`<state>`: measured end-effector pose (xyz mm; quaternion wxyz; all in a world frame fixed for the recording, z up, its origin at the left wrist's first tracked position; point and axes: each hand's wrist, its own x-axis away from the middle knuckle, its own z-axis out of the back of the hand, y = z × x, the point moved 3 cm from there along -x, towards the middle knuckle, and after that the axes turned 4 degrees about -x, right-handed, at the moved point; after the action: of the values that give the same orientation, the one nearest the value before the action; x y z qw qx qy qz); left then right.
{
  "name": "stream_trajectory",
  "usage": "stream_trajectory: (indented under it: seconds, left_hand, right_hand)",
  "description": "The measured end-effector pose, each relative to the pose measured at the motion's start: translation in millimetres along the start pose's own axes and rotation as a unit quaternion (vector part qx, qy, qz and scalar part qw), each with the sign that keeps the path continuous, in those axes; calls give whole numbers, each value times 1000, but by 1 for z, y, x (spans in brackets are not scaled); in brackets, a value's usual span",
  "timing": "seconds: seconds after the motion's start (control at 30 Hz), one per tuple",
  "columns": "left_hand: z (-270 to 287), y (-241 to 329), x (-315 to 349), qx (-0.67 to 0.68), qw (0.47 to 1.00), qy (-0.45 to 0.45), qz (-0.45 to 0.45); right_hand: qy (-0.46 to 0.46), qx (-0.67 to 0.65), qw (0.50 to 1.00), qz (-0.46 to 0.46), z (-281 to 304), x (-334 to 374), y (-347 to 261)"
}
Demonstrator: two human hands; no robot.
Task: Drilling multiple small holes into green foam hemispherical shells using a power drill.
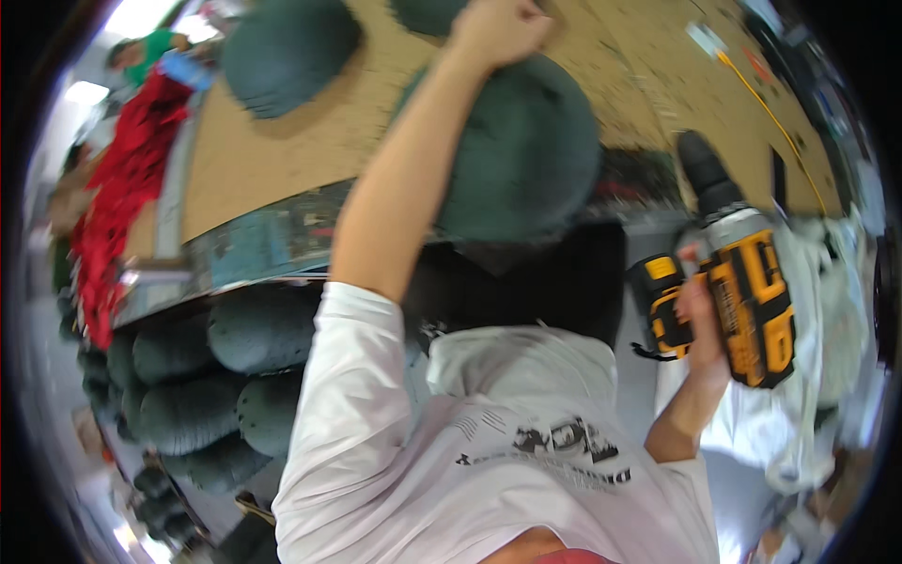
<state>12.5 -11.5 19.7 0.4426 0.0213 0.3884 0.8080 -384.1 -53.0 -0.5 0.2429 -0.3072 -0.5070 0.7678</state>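
Note:
A black and yellow cordless drill (752,301) is in my right hand (700,315), raised at the right of my body with its dark chuck toward the table. My fingers wrap round its grip. Before me, a dark green, domed helmet shell (536,150) rests at the table's near edge. My left arm reaches across its left side. Beyond the dome's far rim is my left hand (503,33), its fingers closed; what they hold, if anything, is hidden. A second similar shell (291,56) lies to the left, and a third shell (425,13) is partly cut off at the top.
Brown cardboard (263,174) covers the tabletop. Several more shells (193,409) are stacked below at the left. Red fabric (132,179) hangs at the far left, near a person in green (155,52). A yellow cord (770,113) and whitish bags (827,320) are at the right.

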Motion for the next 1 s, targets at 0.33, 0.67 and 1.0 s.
stream_trajectory:
  seconds: [0.33,0.67,1.0]
  left_hand:
    - [17,12,236,332,926,162,77]
    - [-127,-5,353,643,707,68,286]
    - [-131,-9,317,647,701,51,295]
  right_hand:
    - [74,-91,981,155,-31,-160,119]
    - [92,-165,973,131,-39,-168,123]
    - [86,-164,976,110,-41,-165,127]
